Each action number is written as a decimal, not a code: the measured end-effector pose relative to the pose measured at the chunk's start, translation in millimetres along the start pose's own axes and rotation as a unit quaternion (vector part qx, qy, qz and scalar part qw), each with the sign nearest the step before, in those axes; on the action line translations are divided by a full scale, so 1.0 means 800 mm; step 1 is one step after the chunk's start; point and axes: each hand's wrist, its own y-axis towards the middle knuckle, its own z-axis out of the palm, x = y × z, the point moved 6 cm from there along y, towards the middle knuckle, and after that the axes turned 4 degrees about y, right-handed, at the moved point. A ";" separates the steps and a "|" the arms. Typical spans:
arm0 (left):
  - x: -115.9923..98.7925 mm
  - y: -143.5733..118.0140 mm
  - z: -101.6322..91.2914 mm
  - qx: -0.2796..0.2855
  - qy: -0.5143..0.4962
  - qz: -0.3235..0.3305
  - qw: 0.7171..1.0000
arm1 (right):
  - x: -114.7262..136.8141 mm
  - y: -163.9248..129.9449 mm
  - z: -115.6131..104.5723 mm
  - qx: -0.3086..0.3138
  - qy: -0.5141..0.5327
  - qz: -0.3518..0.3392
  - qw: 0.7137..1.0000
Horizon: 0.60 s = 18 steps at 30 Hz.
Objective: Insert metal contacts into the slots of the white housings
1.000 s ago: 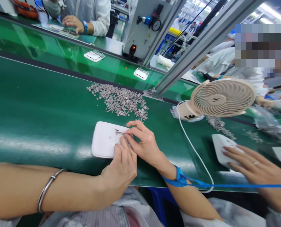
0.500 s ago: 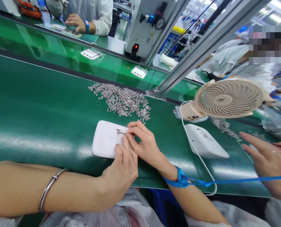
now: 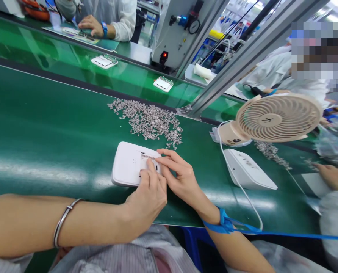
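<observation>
Silver clips [image 3: 147,120] lie heaped beyond the white casing [image 3: 127,165]; fan [image 3: 277,117] stands right.

Casing [image 3: 127,167] on belt [image 3: 44,132], clip pile [image 3: 147,121] behind it, fan [image 3: 274,119] & 2nd casing [image 3: 247,172] to right.

A green conveyor belt [image 3: 44,125] carries the work. On it lie a white casing [image 3: 127,163], a heap of small metal clips [image 3: 147,120], a beige fan [image 3: 271,119], a second white casing [image 3: 247,170], and two farther units [image 3: 104,61] [image 3: 163,83].
</observation>
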 end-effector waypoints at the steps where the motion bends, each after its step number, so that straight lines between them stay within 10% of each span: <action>1: 0.000 0.000 0.000 -0.001 0.002 -0.003 1.000 | -0.001 0.000 0.001 0.002 0.002 -0.004 1.000; 13: -0.001 0.001 -0.003 -0.015 0.012 -0.031 0.999 | 0.013 0.022 0.003 0.136 -0.086 -0.078 0.984; 18: -0.007 -0.003 -0.003 -0.004 0.030 -0.034 0.999 | 0.002 0.035 0.006 0.030 -0.040 0.002 0.999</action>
